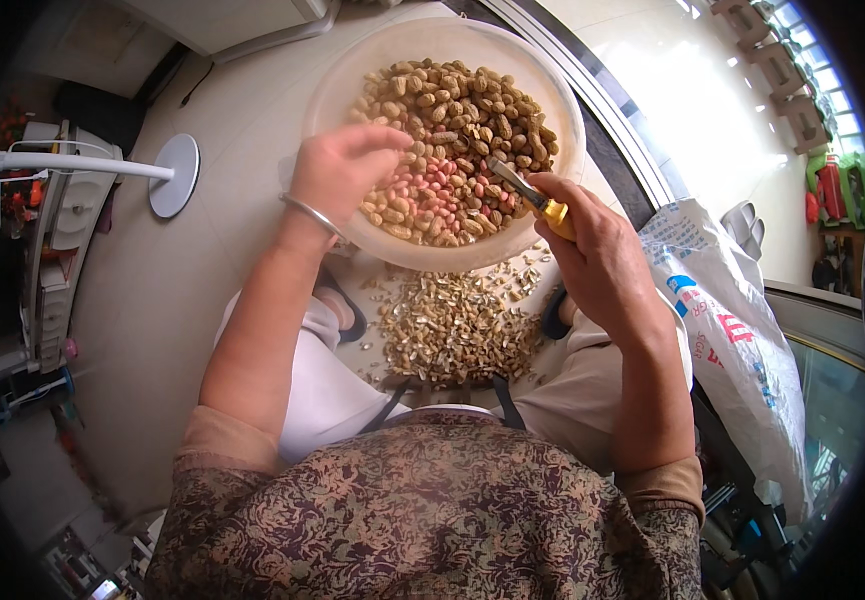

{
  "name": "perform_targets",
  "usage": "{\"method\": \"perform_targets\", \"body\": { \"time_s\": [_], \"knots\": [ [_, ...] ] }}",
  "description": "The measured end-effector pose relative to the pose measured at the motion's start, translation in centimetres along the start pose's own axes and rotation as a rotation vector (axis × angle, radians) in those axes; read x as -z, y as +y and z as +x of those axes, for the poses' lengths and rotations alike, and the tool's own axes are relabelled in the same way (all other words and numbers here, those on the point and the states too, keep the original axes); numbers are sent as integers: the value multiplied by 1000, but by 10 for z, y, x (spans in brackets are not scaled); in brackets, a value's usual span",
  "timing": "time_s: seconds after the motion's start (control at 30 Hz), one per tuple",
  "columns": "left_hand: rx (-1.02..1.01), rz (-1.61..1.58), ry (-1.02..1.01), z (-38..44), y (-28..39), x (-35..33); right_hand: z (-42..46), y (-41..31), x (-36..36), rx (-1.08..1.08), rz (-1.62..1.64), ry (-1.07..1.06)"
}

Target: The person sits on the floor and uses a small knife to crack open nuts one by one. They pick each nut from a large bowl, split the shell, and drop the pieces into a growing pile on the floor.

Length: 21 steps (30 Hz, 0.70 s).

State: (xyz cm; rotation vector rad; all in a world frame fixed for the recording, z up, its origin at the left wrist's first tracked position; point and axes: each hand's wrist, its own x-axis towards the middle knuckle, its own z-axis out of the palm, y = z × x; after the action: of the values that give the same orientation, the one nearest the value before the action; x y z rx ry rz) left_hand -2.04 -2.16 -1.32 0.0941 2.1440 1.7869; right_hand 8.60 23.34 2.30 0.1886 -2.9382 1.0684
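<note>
A large translucent plastic basin (443, 259) stands in front of me. In it are unshelled peanuts (470, 105) and, nearer me, a patch of pink shelled kernels (432, 182). My left hand (346, 166), blurred and wearing a silver bangle (311, 215), hovers over the basin's left side with fingers bent toward the nuts. Whether anything is between its fingertips cannot be made out. My right hand (596, 244) grips a yellow-handled metal hand tool (526, 187), perhaps pliers. The tool's metal end points up and left over the nuts.
Broken peanut shells (455, 330) are heaped on the tiled floor between my feet. A white woven sack (732, 345) leans at my right, beside a sliding-door track (612, 112). At the left stands a white fan (174, 176) on a round base. Grey slippers (744, 229) lie beyond the track.
</note>
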Motion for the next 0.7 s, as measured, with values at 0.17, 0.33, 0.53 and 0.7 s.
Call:
{"method": "perform_targets", "body": {
  "time_s": [0.17,0.33,0.53,0.7],
  "knots": [
    [-62,12,41,7,-9,2,0,0,-1,10,23,-7],
    [-175,324,57,1,-2,-5,-1,1,-1,-85,71,-57],
    [-57,118,-403,-12,26,-1,-1,1,-1,-105,89,14],
    [-259,578,-251,-8,10,-13,1,-2,1,-108,83,42]
  ]
}}
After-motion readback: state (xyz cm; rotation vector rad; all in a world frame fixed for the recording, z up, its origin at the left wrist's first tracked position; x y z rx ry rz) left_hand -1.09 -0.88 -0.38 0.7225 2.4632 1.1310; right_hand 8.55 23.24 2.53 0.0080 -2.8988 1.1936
